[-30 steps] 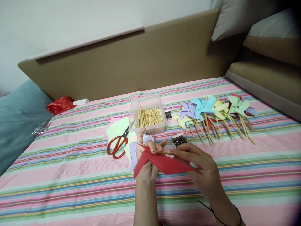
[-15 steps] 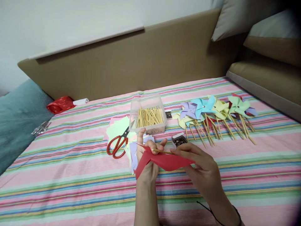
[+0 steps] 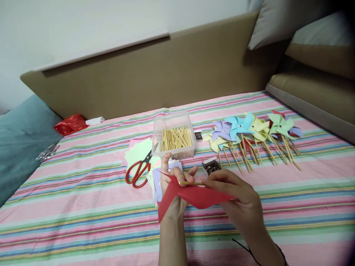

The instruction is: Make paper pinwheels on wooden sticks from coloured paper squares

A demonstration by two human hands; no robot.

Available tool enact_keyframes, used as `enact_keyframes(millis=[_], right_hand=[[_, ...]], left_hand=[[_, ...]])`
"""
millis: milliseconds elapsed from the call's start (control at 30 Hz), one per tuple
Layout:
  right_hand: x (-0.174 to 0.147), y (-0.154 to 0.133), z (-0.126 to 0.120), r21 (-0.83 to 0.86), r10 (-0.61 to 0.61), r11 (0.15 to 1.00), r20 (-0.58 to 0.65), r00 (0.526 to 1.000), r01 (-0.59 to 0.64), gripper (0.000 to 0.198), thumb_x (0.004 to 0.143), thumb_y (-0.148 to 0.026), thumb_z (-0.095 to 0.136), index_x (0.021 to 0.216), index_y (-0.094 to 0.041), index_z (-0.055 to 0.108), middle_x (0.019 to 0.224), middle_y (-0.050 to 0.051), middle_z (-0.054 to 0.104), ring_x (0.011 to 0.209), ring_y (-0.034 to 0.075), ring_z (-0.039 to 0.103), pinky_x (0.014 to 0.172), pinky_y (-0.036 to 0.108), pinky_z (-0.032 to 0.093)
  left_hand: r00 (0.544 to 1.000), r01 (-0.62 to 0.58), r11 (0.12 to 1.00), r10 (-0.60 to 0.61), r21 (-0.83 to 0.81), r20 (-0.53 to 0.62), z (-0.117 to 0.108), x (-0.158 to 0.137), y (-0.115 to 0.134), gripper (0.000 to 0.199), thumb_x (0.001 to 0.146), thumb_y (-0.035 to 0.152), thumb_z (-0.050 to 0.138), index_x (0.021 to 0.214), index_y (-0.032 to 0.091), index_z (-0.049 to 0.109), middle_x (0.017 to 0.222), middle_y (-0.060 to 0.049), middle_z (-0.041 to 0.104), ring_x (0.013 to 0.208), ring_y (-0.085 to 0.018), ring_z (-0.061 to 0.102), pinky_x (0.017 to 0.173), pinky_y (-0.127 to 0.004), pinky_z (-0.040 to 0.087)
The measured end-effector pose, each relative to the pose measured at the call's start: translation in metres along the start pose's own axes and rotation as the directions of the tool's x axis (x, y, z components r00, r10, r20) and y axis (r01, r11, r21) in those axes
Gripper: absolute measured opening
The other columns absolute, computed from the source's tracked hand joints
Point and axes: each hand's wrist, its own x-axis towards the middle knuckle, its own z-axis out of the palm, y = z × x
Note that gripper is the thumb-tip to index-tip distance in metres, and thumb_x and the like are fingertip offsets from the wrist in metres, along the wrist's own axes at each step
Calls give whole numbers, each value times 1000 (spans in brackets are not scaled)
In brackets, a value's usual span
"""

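A red paper pinwheel (image 3: 198,196) with folded blades is held between my hands above the striped cloth. My left hand (image 3: 177,201) has its palm up behind the paper, fingers curled at the pinwheel's middle, index or outer finger raised. A thin wooden stick (image 3: 195,183) lies along the top of the red paper, one end against my left fingers. My right hand (image 3: 240,194) pinches the stick's other end, with a red blade tip against its fingers. Just beyond them stands a small open box of metal pushpins (image 3: 212,166).
A clear plastic box (image 3: 183,152) of wooden sticks stands beyond my hands. Red-handled scissors (image 3: 138,170) lie on coloured paper sheets (image 3: 138,149) at left. Several finished pinwheels (image 3: 241,125) lie at right. A red plastic bag (image 3: 70,124) is far left.
The red pinwheel has tilted and dropped slightly, its blades now hanging a little lower. Both hands keep their hold and have barely shifted.
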Motion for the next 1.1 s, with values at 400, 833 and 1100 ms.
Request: enact_keyframes(millis=[400, 833, 1100], right_hand=[[-4, 1, 2, 94, 30, 995, 17, 999, -31, 40, 83, -3, 63, 106, -34, 76, 77, 2, 63, 70, 14, 63, 54, 24, 51], [-4, -1, 4, 95, 37, 995, 22, 999, -39, 42, 85, -4, 61, 109, -36, 74, 76, 2, 62, 68, 14, 62, 54, 25, 50], [-6, 0, 4, 121, 29, 992, 40, 999, -34, 43, 86, -5, 60, 112, -37, 72, 77, 2, 60, 68, 13, 60, 53, 25, 48]], left_hand=[[993, -14, 997, 5, 72, 116, -19, -2, 4, 57, 73, 34, 79, 125, 45, 56, 55, 10, 55, 54, -12, 64, 82, -34, 58], [990, -136, 990, 138, 43, -27, 7, -4, 0, 51, 68, 35, 84, 113, 36, 61, 47, 14, 51, 42, -5, 57, 65, -19, 57], [994, -111, 993, 109, 49, 24, 4, -1, 5, 38, 68, 35, 84, 100, 36, 64, 45, 14, 47, 39, -6, 55, 61, -22, 54]])
